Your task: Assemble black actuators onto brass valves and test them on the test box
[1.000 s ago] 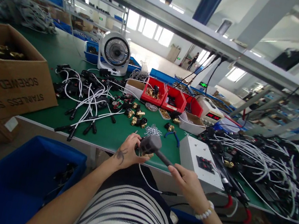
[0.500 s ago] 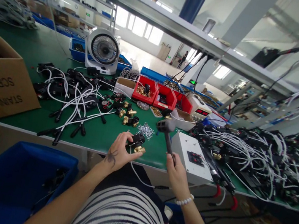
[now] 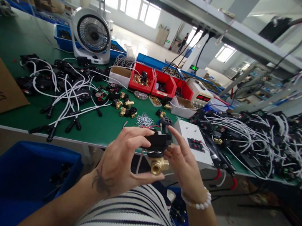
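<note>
A small motorized valve, a black housing over a brass valve body, is held up in front of me above the table's front edge. My left hand grips it from the left, fingers on the housing and thumb under the brass. My right hand is closed against the valve's right side, its index finger stretched up along the housing. Red wires show at the top of the housing. Just behind, partly covered, the hammer rests on the table. A pile of small screws lies beyond my left hand.
Brass valve parts and black units with white cables lie left. Red bins and a fan stand behind. A white box and more cabled units are right. A blue crate sits below left.
The hammer has been put down on the table and my right hand has let it go. My left hand has raised the valve nearer to me, and my right hand has come to it.
</note>
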Demonstrator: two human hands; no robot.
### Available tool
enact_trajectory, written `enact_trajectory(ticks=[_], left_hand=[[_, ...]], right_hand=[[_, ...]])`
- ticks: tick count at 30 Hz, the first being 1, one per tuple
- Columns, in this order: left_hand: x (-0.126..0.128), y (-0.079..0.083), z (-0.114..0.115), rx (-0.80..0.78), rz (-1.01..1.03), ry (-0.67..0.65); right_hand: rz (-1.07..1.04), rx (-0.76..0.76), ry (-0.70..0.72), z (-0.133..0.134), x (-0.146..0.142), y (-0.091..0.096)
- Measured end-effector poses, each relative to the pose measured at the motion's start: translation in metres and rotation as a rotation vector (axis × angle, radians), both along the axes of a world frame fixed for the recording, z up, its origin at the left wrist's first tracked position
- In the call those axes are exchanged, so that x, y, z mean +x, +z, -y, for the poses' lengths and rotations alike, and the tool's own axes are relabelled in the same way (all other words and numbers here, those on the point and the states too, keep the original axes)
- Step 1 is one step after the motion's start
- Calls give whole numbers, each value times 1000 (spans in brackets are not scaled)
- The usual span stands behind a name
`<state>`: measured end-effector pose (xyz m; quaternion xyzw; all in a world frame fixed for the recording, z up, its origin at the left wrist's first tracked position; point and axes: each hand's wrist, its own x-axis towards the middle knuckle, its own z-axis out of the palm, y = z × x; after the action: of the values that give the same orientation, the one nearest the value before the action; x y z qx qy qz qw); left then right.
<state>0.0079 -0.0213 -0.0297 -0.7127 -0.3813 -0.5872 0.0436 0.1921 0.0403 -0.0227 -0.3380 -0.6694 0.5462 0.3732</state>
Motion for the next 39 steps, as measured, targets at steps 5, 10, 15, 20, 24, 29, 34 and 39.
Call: enact_trajectory(ticks=[5, 10, 15, 20, 24, 29, 34, 39], left_hand=[[-2, 4, 3, -74, -65, -59], [-1, 9, 4, -41, -27, -90], [5, 14, 6, 35, -15, -11], [5, 6, 7, -15, 65, -58], [4, -1, -3, -430, 651, -372], [2, 6, -14, -869, 1015, -760], [1, 15, -6, -887, 1064, -819], [1, 23, 4, -950, 1108, -849]], right_hand=[[-197, -102, 81, 22, -10, 19], [-239, -48, 16, 23, -13, 14], [-314, -65, -58, 33, -21, 11], [-357, -107, -15, 31, -26, 7], [-334, -100, 58, 28, -28, 13], [179, 367, -79, -27, -2, 36], [613, 435, -611, -149, 61, 26], [649, 151, -368, -199, 98, -7]])
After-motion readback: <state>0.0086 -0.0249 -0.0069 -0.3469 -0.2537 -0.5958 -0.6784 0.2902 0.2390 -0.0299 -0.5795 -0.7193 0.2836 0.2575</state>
